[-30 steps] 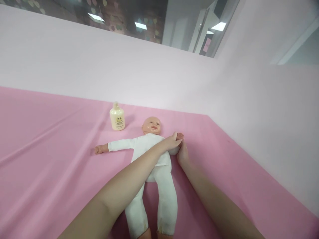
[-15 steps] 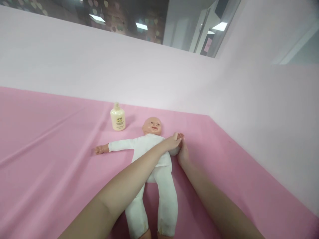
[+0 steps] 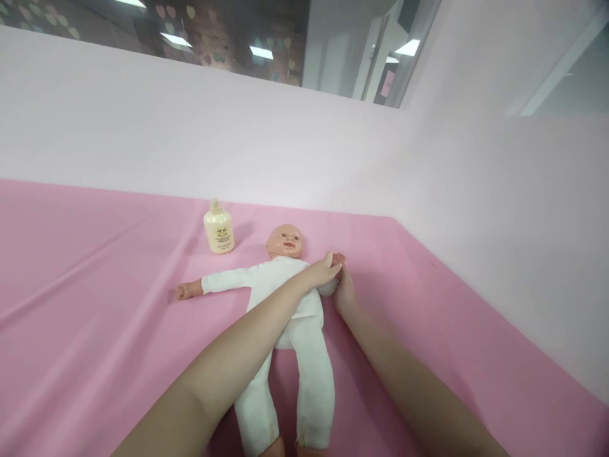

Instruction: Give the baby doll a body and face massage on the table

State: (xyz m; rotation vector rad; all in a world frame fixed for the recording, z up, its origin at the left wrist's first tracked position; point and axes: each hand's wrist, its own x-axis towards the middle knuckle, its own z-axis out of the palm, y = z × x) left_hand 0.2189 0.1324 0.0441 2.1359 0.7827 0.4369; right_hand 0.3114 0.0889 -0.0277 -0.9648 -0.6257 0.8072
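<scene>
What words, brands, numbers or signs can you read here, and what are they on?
None can be read with certainty.
Bottle: dark lines of print under a small dark-and-yellow emblem, too small and blurred to read.
Pink rectangle seen in the glass: too blurred to tell whether it bears writing.
Doll: no lettering shows.

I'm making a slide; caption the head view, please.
Left hand and right hand hold a white-clothed doll by one hand, on pink fabric near a pale bottle.
</scene>
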